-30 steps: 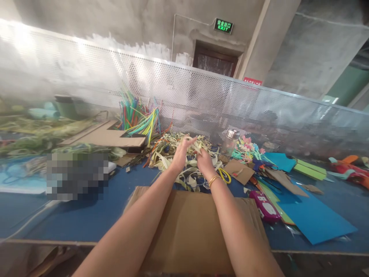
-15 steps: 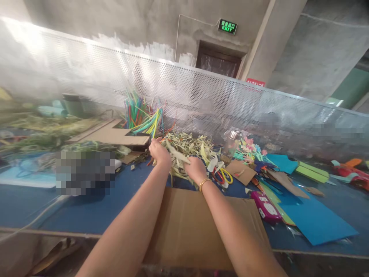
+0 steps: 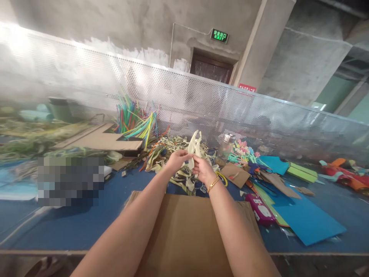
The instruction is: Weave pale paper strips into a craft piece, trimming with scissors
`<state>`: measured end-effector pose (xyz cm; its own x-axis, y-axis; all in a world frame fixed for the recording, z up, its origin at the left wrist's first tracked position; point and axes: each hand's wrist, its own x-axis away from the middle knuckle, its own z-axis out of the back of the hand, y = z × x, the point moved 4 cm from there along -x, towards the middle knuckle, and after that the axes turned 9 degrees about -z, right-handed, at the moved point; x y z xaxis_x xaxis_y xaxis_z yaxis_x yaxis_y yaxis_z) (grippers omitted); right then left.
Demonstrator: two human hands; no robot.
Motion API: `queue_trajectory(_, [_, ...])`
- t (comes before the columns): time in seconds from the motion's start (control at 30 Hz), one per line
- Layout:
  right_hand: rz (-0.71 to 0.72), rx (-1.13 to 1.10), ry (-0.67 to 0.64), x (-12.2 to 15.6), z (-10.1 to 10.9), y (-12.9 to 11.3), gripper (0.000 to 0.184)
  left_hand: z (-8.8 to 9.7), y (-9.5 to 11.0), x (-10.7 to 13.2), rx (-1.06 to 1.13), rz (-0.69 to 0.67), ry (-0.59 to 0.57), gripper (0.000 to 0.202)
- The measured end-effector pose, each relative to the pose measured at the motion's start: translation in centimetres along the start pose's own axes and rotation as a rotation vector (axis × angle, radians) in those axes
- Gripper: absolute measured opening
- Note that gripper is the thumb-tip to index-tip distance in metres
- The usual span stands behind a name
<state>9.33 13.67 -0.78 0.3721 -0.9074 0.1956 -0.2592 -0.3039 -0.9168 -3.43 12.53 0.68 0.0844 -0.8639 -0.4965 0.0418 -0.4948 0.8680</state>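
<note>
Pale, leaf-like strips [image 3: 192, 144], which look like dried husk, stand up from the fingertips of both my hands. My left hand [image 3: 177, 161] pinches them from the left, and my right hand [image 3: 203, 170] closes on them just below. The two hands meet over a loose pile of similar curled strips [image 3: 170, 144], partly hidden behind them. Nearer to me, below my forearms, lies a brown cardboard sheet [image 3: 187, 234].
Colourful pipe cleaners [image 3: 135, 121] stand at the back, beside a cut cardboard piece [image 3: 115, 143]. To the right are a clear jar [image 3: 227, 144], paper flowers [image 3: 245, 151], a purple box [image 3: 261, 209], blue sheets [image 3: 311, 219] and a red toy car [image 3: 344, 175]. A perforated metal screen [image 3: 201, 96] runs behind.
My hands have come together, the left one moving right from the edge of the pile. The pale strips now stand upright between them. The view has shifted slightly.
</note>
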Motion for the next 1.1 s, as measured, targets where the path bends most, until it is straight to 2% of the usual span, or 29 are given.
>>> queue_trajectory(0.17, [0.108,-0.041,0.128,-0.1,0.8,-0.8,0.032,0.4,-0.4,0.1,0.021,0.043,0.135,0.031])
queue_trajectory(0.23, [0.177,-0.003,0.205,0.0,1.0,-1.4,0.032,0.3,-0.2,0.2,-0.001,0.053,0.105,0.033])
queue_trajectory(0.33, [0.257,0.031,0.320,0.1,1.1,-2.2,0.029,-0.3,0.4,0.3,0.017,0.056,-0.005,0.037])
queue_trajectory(0.43, [0.285,0.001,0.375,0.3,1.5,-2.6,0.023,-0.6,0.7,0.4,0.088,0.096,-0.022,0.036])
queue_trajectory(0.57, [0.258,-0.006,0.310,0.6,1.4,-2.7,0.019,-0.8,1.1,0.8,0.155,0.172,-0.016,0.032])
queue_trajectory(0.67, [0.219,0.098,0.235,0.9,0.6,-2.3,0.025,-0.9,2.0,1.0,0.190,0.118,0.003,0.031])
queue_trajectory(0.73, [0.186,0.155,0.181,1.0,0.0,-2.0,0.031,-0.5,2.6,1.0,0.230,0.045,0.074,0.030])
queue_trajectory(0.9, [0.125,0.194,0.053,1.3,-0.9,-1.5,0.039,1.1,2.9,0.5,0.318,-0.100,0.349,0.027])
queue_trajectory(0.97, [0.121,0.171,0.016,1.4,-1.1,-1.5,0.039,1.6,2.6,0.4,0.316,-0.127,0.405,0.028])
queue_trajectory(1.1, [0.114,0.133,-0.039,1.4,-1.3,-1.4,0.037,2.0,1.9,0.1,0.236,-0.134,0.446,0.031])
